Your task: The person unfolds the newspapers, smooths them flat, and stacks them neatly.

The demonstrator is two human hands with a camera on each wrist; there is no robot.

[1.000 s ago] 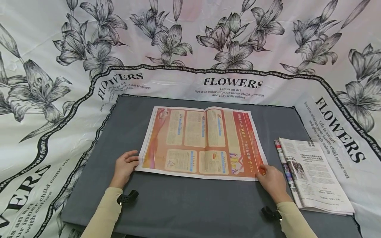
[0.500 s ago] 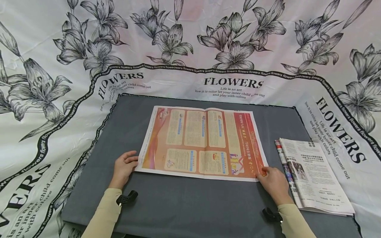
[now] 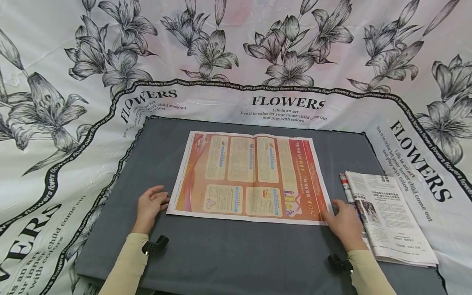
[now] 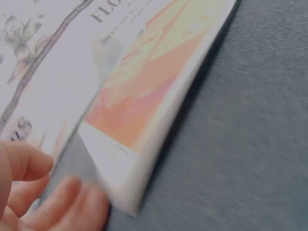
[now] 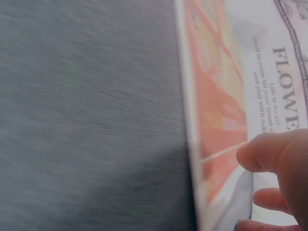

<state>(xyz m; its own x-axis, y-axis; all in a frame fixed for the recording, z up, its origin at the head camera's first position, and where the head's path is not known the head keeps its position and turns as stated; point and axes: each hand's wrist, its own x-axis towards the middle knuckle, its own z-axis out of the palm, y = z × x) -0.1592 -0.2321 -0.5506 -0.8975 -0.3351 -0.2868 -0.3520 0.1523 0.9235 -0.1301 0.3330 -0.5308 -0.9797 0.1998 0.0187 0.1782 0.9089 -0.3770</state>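
Orange newspaper (image 3: 248, 178) body print too small to read; left hand (image 4: 53, 207), right hand (image 5: 291, 163) cropped in blurry wrist views.

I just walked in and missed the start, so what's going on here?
A person is handling an orange newspaper that lies spread on a grey tabletop. The left hand is by its near left corner, the right hand by its near right one; neither grips it, though light contact is hard to rule out. More folded newspapers lie to the right.
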